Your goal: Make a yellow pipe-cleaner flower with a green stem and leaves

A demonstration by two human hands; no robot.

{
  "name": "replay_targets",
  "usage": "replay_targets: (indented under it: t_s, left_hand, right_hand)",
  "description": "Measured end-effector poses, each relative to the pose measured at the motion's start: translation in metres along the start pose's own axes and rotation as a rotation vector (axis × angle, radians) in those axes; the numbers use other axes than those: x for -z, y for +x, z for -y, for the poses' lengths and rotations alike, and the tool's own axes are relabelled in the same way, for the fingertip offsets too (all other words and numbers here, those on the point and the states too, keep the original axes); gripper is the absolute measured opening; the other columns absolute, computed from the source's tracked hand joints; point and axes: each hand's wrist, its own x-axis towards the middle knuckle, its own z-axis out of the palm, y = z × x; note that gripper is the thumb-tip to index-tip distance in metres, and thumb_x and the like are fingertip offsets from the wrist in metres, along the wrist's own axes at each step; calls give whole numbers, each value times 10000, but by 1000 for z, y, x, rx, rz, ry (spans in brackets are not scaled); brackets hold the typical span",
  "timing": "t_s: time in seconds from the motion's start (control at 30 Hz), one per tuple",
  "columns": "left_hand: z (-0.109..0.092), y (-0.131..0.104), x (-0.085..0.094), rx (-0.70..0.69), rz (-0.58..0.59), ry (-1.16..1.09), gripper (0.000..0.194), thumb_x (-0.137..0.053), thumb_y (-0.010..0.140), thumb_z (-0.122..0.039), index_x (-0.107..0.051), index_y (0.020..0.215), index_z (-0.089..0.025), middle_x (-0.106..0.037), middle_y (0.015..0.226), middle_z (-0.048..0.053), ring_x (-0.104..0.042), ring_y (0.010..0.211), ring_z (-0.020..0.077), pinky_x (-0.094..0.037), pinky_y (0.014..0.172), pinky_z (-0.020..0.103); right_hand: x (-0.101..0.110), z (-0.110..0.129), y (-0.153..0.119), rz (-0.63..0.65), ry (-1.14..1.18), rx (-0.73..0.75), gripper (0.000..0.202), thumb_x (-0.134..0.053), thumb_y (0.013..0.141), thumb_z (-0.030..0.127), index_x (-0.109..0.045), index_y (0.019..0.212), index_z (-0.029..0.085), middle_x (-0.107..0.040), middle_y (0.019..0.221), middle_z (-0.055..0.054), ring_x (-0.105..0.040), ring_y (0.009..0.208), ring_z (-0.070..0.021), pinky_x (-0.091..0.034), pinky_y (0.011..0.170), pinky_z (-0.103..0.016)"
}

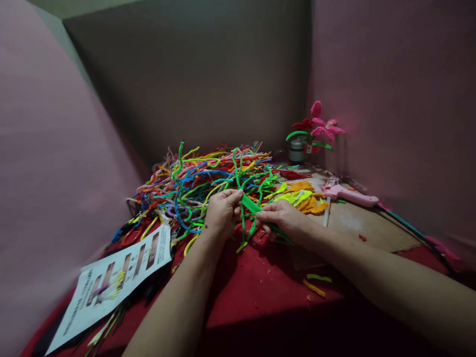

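Observation:
Between my two hands stretches a flat bundle of green pipe cleaners [251,204], held above the red cloth. My left hand [224,210] pinches its upper left end, thumb against the fingers. At the lower right part, my right hand [277,218] is closed on the same bundle, with green ends sticking out beneath the palm. Loose green stems stand up and hang down around the fingers. Just behind lies a large tangled heap of many-coloured pipe cleaners [201,171]. Yellow and orange fuzzy petal shapes [307,198] are near my right hand.
A pink glue gun [351,194] rests on a cardboard sheet [372,225] at right. Behind it, pink and red pipe-cleaner flowers [324,128] stand by a grey container [296,150]. A printed sheet [115,285] lies at left. Short scraps [316,287] dot the red cloth [253,297].

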Motion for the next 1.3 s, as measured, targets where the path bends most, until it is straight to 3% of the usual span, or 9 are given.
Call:
replay_targets:
  t_s: [0.17, 0.23, 0.4, 0.53, 0.73, 1.03, 1.2, 1.3]
  left_hand:
    - [3, 1, 1, -414, -268, 615, 164, -613, 656, -265, -593, 526, -168, -467, 422, -35, -378, 409, 71, -258, 429, 197]
    - [2, 0, 0, -462, -307, 696, 155, -618, 648, -259, -602, 519, -175, -482, 424, -31, -404, 423, 81, -272, 443, 201]
    - [-2, 2, 3, -89, -186, 313, 189, -635, 623, -294, -541, 529, -160, -449, 362, -47, -368, 294, 68, -235, 344, 193]
    - [-4, 6, 11, 53, -140, 72, 203, -674, 567, -253, -503, 566, -143, -455, 391, -48, -345, 280, 43, -203, 302, 162]
    - [-4, 13, 19, 83, -142, -30, 217, -655, 553, -234, -456, 574, -150, -408, 422, -70, -307, 292, 19, -213, 301, 146]
    - [7, 19, 18, 10, -184, -10, 214, -668, 582, -237, -474, 542, -156, -372, 330, -87, -304, 253, 36, -165, 296, 166]
    - [0, 13, 17, 46, -59, -70, 261, -695, 591, -286, -470, 591, -154, -403, 430, -80, -310, 307, 26, -217, 311, 159]
    - [-3, 9, 16, 152, 133, -207, 295, -701, 615, -349, -492, 660, -145, -392, 498, -81, -277, 332, 10, -229, 318, 148]
  right_hand:
    - [-2, -1, 3, 18, 96, -102, 189, -560, 722, 254, -578, 592, 119, -483, 389, 50, -411, 281, -59, -344, 303, -190]
    - [-1, -2, 4, 32, 97, -89, 198, -567, 725, 261, -583, 593, 114, -478, 384, 51, -405, 273, -57, -340, 291, -187]
    - [1, -3, 4, 63, 116, -66, 217, -580, 731, 277, -589, 599, 105, -479, 382, 47, -395, 264, -48, -313, 278, -171]
    - [1, -4, 3, 70, 71, -70, 214, -578, 724, 277, -584, 594, 106, -493, 385, 46, -411, 260, -53, -338, 285, -170]
    - [-1, -8, 3, 83, 45, -57, 227, -565, 727, 278, -580, 582, 105, -500, 378, 41, -421, 262, -58, -360, 290, -171]
    - [-2, -3, 2, 49, 107, -111, 208, -543, 724, 250, -567, 573, 109, -490, 358, 36, -408, 251, -63, -374, 280, -180]
    - [-1, -4, -1, 18, 139, -86, 206, -544, 734, 238, -573, 582, 102, -495, 359, 30, -430, 258, -59, -312, 276, -155]
    - [0, -4, -2, 11, 164, -69, 204, -544, 735, 241, -572, 588, 102, -503, 363, 25, -431, 262, -54, -297, 282, -147]
